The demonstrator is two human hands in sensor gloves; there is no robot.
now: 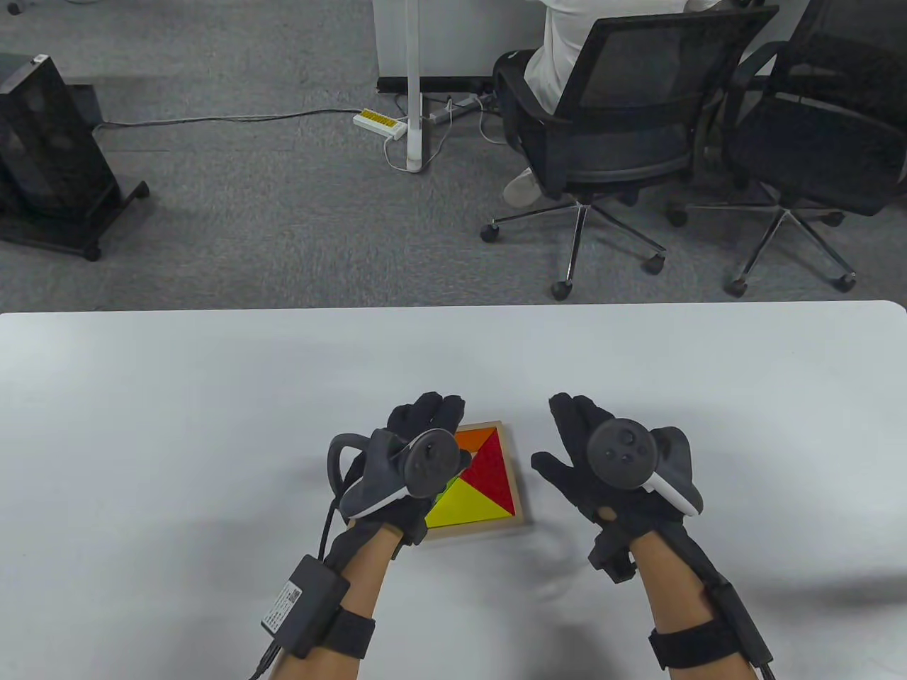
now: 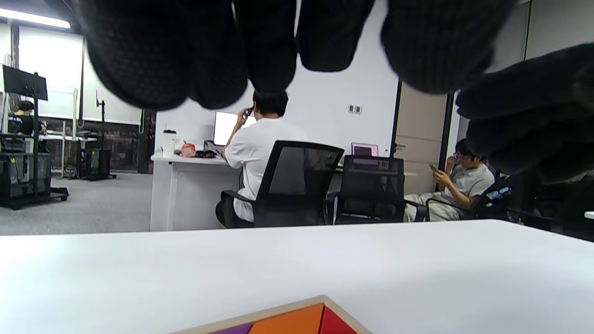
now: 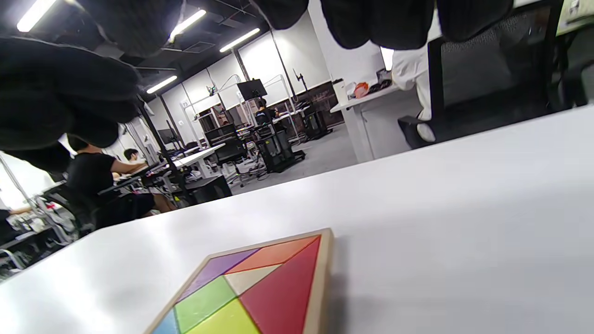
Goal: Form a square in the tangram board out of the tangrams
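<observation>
Fingers of left hand (image 1: 418, 453) loosely curled above the tangram board (image 1: 523, 489), grasping nothing; fingers of right hand (image 1: 602, 460) extended, released, just beside it. Board on white surface (image 1: 177, 425): red triangle (image 3: 283, 287), yellow, green, purple, orange pieces seated flush. Square judged complete.

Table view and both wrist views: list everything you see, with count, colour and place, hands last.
tangram board: one, pale wood frame, on the table between the hands.
tangram pieces: seven seated in the board: red, yellow, orange, green, purple, cream, and blue at the near corner.
table: one, white, near half of the table view.
office chairs: two, black mesh, beyond the table; a person in white sits on the left one.
power strip: one, yellow-white, on grey carpet.
black stand: one, far left.
left hand: black glove, over the board's left part.
right hand: black glove, right of the board, fingers straight.
</observation>
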